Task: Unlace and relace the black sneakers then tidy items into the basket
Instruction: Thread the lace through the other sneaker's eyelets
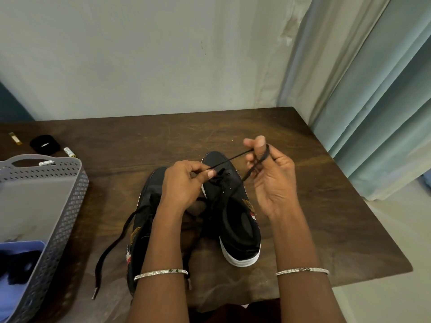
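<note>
Two black sneakers stand side by side on the brown table (291,187), toes pointing away from me. The right sneaker (235,220) has a white sole and its black lace (235,157) runs from the upper eyelets out to both hands. My left hand (184,183) pinches one stretch of this lace just above the eyelets. My right hand (270,173) holds the other part, looped round its fingers, raised to the right of the toe. The left sneaker (142,220) lies partly under my left forearm, and its loose lace (112,248) trails toward the table's front edge.
A grey perforated basket (67,206) sits at the left edge with a blue item (16,271) inside. Behind it lie a black round case (44,143), small batteries (69,152) and a thin yellow strip (15,137). A curtain (373,89) hangs at right.
</note>
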Demonstrator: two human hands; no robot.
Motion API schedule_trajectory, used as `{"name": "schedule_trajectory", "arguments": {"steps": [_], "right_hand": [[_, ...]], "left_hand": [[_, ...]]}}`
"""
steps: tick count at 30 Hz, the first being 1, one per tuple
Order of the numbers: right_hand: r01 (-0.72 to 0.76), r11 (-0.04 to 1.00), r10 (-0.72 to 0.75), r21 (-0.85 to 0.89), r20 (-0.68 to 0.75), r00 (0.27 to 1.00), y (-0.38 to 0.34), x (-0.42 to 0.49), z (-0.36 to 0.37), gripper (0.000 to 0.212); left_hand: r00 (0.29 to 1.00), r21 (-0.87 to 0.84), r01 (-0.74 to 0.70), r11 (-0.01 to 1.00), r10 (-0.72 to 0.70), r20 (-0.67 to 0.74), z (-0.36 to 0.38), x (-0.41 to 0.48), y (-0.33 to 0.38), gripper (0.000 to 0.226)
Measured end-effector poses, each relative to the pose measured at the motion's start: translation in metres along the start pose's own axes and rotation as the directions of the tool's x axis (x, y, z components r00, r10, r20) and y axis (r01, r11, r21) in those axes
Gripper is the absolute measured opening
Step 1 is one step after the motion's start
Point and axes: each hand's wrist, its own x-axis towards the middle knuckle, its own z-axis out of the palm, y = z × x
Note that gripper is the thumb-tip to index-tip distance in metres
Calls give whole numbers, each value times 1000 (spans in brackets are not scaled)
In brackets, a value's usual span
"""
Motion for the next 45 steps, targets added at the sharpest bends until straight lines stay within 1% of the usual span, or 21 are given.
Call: {"name": "schedule_trajectory", "arguments": {"steps": [2,5,6,9,12,14,17,19,21,22,23,24,25,27,29,31,33,37,40,42,45], "right_hand": [[4,993,5,118,-74,997,-6,2,-8,37],[30,979,10,204,-192,981,-12,5,-22,58],[38,976,11,215,-225,974,-13,6,-27,56],[32,974,37,225,-298,954,-17,8,-38,33],[-15,977,87,215,-331,940,-16,9,-44,31],[-78,990,117,120,-356,927,-15,10,-44,31],[-244,958,176,-149,-365,914,-6,11,-42,17],[-353,840,176,-412,-408,896,6,14,-47,30],[-381,639,78,-668,-437,896,10,13,-47,46],[-327,565,-1,-758,-397,918,8,11,-44,48],[-215,550,-65,-807,-298,952,4,10,-40,45],[-79,586,-97,-807,-167,981,3,10,-36,38],[39,662,-93,-749,-31,995,0,9,-28,29],[116,780,10,-615,198,980,4,4,-12,17],[155,764,69,-626,318,946,16,3,-5,20],[168,719,101,-674,340,935,25,4,-5,30],[132,709,117,-693,300,947,26,7,-9,29],[-5,784,134,-621,162,978,10,7,-20,29],[-51,824,109,-564,70,992,-1,4,-26,28],[-36,812,100,-583,77,992,-4,2,-26,32],[-22,737,124,-676,102,987,1,3,-27,54]], "left_hand": [[996,-3,91,996,-91,-16,-1,-1,-4,7],[978,-25,200,979,-202,-61,-2,-1,-5,8],[970,-28,231,973,-232,-66,-1,-2,-5,8],[967,-38,254,966,-255,-21,0,-2,-4,13],[970,-108,241,964,-236,63,-2,-2,-1,23],[962,-196,249,949,-219,162,-6,-4,4,23],[953,-276,232,933,-161,257,-9,-10,13,27],[959,-290,192,937,-117,257,-10,-11,17,30],[964,-311,159,937,-79,254,-10,-12,20,32],[964,-326,145,934,-59,260,-10,-11,20,32],[962,-337,130,933,-36,270,-10,-12,22,32],[959,-339,112,934,-11,285,-10,-12,23,32],[954,-331,92,939,12,298,-9,-11,22,32],[946,-325,48,944,62,319,-7,-10,21,31],[938,-330,8,944,107,329,-7,-10,21,31],[937,-317,-11,948,120,328,-7,-7,17,33],[950,-262,-31,964,111,293,-8,-4,9,31],[992,-78,-24,997,34,123,-14,-1,-4,30],[986,-87,-15,996,29,162,-15,-1,-6,28],[979,-93,-36,995,54,195,-14,-1,-5,30],[967,-112,-59,992,85,241,-12,-4,2,30]]}}
